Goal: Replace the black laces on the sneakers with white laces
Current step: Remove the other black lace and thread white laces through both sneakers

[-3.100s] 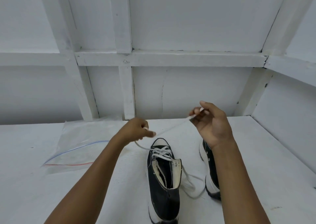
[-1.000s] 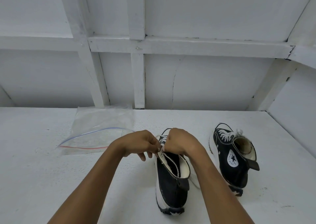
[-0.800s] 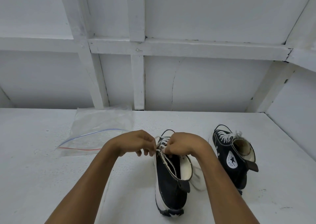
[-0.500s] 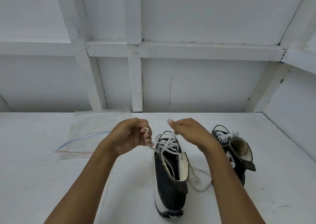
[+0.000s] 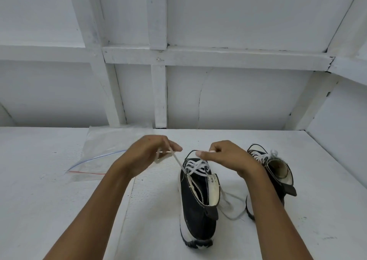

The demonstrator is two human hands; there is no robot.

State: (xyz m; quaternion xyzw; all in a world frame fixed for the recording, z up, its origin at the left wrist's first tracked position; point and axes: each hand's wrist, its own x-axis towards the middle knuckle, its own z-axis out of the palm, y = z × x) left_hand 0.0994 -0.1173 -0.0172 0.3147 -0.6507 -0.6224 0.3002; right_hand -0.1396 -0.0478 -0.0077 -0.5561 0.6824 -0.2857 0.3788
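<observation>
A black high-top sneaker (image 5: 198,206) stands on the white table (image 5: 59,210), toe pointing away from me, with a white lace (image 5: 195,166) crossed through its lower eyelets. My left hand (image 5: 147,156) pinches one end of this lace, which runs taut from the fingers down to the shoe. My right hand (image 5: 226,156) hovers over the toe with curled fingers, pinching the other part of the lace. A slack loop of lace lies on the table to the right of the shoe. The second black sneaker (image 5: 278,172), white-laced, stands behind my right wrist and is partly hidden.
A clear zip bag (image 5: 103,152) with a blue and red seal lies flat at the back left of the table. A white panelled wall (image 5: 198,97) closes the back, and a side wall (image 5: 341,144) rises on the right.
Both hands rose from the shoe's tongue and moved apart, pulling the white lace up and tight. The left hand drew its end out to the left.
</observation>
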